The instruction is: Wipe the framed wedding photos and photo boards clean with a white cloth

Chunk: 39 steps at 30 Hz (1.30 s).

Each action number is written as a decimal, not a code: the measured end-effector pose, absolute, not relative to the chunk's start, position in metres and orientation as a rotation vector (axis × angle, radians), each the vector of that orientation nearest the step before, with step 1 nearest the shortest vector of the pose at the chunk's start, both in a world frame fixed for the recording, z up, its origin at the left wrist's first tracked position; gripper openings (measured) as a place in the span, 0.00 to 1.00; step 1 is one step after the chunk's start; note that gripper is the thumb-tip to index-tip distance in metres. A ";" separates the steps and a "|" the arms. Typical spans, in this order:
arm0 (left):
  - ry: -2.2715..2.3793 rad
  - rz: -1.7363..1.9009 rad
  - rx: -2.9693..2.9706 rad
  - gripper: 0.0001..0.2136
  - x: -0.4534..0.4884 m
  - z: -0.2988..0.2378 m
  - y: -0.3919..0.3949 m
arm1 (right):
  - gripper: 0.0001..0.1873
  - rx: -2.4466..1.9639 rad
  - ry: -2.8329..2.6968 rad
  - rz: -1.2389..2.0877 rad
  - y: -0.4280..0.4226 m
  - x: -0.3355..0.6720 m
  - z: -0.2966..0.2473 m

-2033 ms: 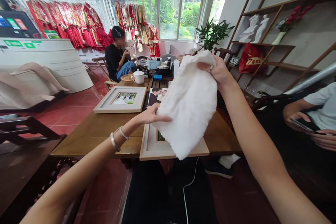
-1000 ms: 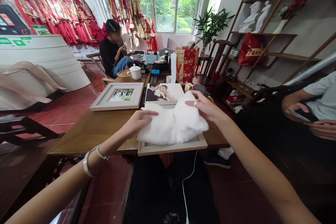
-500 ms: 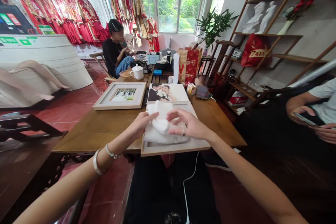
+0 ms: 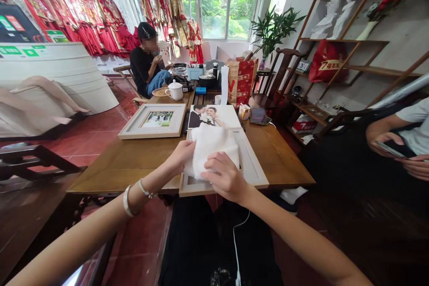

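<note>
A white fluffy cloth (image 4: 216, 140) is spread between my hands, over a pale wooden picture frame (image 4: 257, 178) that lies near the table's front edge. With thumb and fingers closed, my left hand (image 4: 183, 155) grips the cloth's left edge. My right hand (image 4: 225, 178) has its curled fingers on the lower part of the cloth, holding it. Cloth and hands hide most of the frame's middle. Just beyond lies a photo print (image 4: 231, 117) of a couple. A second framed picture (image 4: 134, 130) rests flat to the left.
On the wooden table (image 4: 110, 165) stand a white lidded mug (image 4: 175, 91), a red paper bag (image 4: 238, 81), a small box (image 4: 244, 111) and a phone (image 4: 258, 116). One person (image 4: 147, 62) sits at the far end; another person's hands (image 4: 395, 143) hold a phone at right.
The bunched cloth has been opened into a flatter sheet. My right hand has moved down and nearer to me and closed on the cloth's lower part; the left stays at its left edge.
</note>
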<state>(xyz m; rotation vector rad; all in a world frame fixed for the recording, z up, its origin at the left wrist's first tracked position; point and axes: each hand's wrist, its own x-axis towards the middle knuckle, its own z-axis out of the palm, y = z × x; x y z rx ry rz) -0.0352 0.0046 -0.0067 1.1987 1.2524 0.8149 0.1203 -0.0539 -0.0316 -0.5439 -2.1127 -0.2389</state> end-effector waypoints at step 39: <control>1.009 1.061 2.526 0.11 -0.056 0.102 0.011 | 0.17 -0.775 -1.783 0.550 0.021 0.204 0.062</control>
